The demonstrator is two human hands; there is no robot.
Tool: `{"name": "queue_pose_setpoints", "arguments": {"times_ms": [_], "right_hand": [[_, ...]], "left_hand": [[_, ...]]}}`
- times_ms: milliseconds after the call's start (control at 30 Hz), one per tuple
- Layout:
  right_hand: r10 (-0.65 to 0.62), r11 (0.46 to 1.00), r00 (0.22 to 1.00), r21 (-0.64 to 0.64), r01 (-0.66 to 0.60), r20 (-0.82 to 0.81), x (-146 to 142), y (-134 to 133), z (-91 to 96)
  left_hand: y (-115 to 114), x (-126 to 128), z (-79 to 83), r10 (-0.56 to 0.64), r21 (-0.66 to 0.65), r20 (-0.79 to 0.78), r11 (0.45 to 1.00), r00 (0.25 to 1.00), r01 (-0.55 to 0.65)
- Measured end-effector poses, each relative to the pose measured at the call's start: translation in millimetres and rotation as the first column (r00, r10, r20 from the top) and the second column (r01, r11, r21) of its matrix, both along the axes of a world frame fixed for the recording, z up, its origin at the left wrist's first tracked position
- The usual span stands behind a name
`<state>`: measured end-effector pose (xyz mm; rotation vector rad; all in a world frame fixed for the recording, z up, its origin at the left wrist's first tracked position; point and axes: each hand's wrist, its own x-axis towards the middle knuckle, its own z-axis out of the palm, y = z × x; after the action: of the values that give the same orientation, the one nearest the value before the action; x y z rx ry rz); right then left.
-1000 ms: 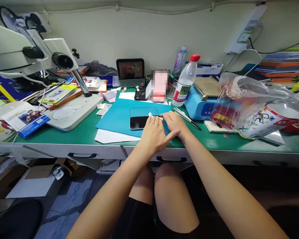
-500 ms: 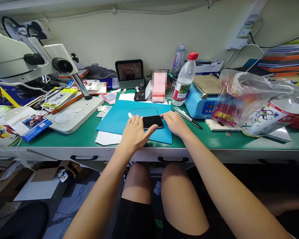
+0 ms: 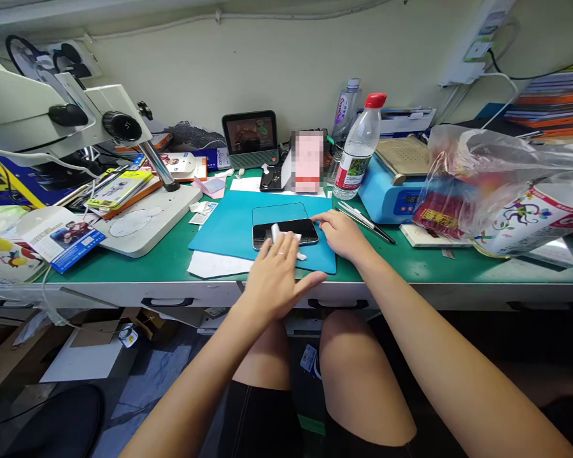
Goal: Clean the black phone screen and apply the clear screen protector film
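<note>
A black-screened smartphone [image 3: 286, 230] lies flat on a blue mat [image 3: 219, 232]. My left hand [image 3: 279, 270], ring on one finger, presses a white wipe [image 3: 286, 236] onto the phone's screen with its fingers straight and thumb out to the right. One end of the wipe pokes up between the fingers. At the phone's right end, my right hand [image 3: 339, 232] rests on the mat with its index fingertip at the phone's edge; the other fingers are partly hidden. Just behind the phone lies a clear, thin-rimmed screen protector [image 3: 279, 211].
Tweezers and pens [image 3: 367, 221] lie right of the mat. Behind them stand a red-capped bottle [image 3: 358, 149] and a blue device [image 3: 391, 197]. A plastic bag with a tub [image 3: 530, 210] is at right, a microscope stand [image 3: 148, 226] at left. A small display [image 3: 249, 137] stands at the back.
My left hand has moved right and toward me, bringing the white wipe from the phone's left end onto its screen, and more of the phone now shows. My right hand stays at its right end.
</note>
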<state>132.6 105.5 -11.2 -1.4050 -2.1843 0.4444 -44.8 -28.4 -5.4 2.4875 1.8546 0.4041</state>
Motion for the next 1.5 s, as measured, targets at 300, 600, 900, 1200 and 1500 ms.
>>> {"name": "queue_pose_setpoints", "arguments": {"times_ms": [300,600,900,1200,1500], "right_hand": [[-0.03,0.999,0.999,-0.023,0.031,0.015,-3.7,-6.5,5.6],[-0.055,0.998,0.998,-0.033,0.056,0.035,-6.1,-1.6,3.1],[-0.043,0.998,0.999,-0.036,0.044,0.022,-3.9,-5.0,5.6],[-0.048,0.998,0.999,-0.045,0.049,0.017,-4.7,-6.6,8.4],[-0.051,0.998,0.999,-0.04,0.052,0.014,-5.5,-3.5,4.9]], "left_hand": [[12.5,-45.9,-2.3,0.253,-0.042,-0.066,0.966,0.965,-0.256],[43.2,40.5,2.0,0.145,-0.044,0.002,0.989,0.989,-0.144],[32.9,32.0,5.7,-0.057,0.013,-0.051,0.998,0.997,0.058],[-0.3,-38.6,2.6,0.153,-0.069,-0.155,0.984,0.976,-0.165],[42.2,6.8,6.9,0.225,-0.074,-0.049,0.971,0.973,-0.228]]}}
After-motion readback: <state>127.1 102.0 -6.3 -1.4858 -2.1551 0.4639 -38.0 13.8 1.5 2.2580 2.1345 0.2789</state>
